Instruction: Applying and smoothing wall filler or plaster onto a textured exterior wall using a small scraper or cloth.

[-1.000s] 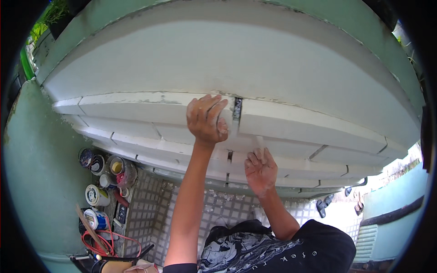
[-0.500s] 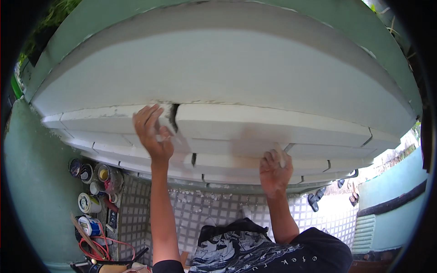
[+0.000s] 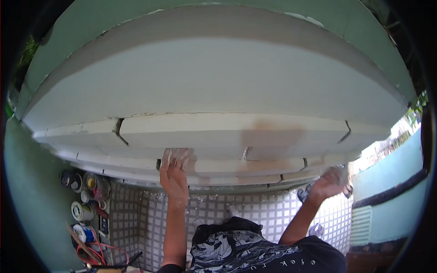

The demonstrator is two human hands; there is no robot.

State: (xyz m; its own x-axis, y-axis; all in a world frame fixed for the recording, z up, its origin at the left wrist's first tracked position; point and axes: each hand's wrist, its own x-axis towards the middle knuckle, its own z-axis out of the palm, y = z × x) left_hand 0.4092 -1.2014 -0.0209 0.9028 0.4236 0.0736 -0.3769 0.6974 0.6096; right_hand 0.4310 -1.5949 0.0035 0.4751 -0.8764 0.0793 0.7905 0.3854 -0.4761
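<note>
Pale white blocks (image 3: 218, 125) run in stacked rows across the wall in front of me, with dark narrow gaps between some of them. My left hand (image 3: 174, 177) has its fingers stretched up against a lower row of blocks, close to a dark gap (image 3: 158, 164); it holds nothing I can see. Off to the right, my right hand (image 3: 328, 183) is beside the right part of the lower rows. Its fingers are smeared by motion, and whether they hold anything is unclear. A small notch (image 3: 246, 153) shows between blocks in the middle row.
A smooth white surface (image 3: 218, 73) spans above the blocks. To the left, several paint tubs (image 3: 82, 211) and a red cable (image 3: 91, 250) lie beside a green wall (image 3: 34, 191). White crumbs dot the tiled floor (image 3: 209, 209). Dark footwear (image 3: 304, 193) lies at right.
My left hand has left the top row's gap and come down to a lower row. My right hand has swung right, away from the middle blocks. The whole view has shifted along the wall.
</note>
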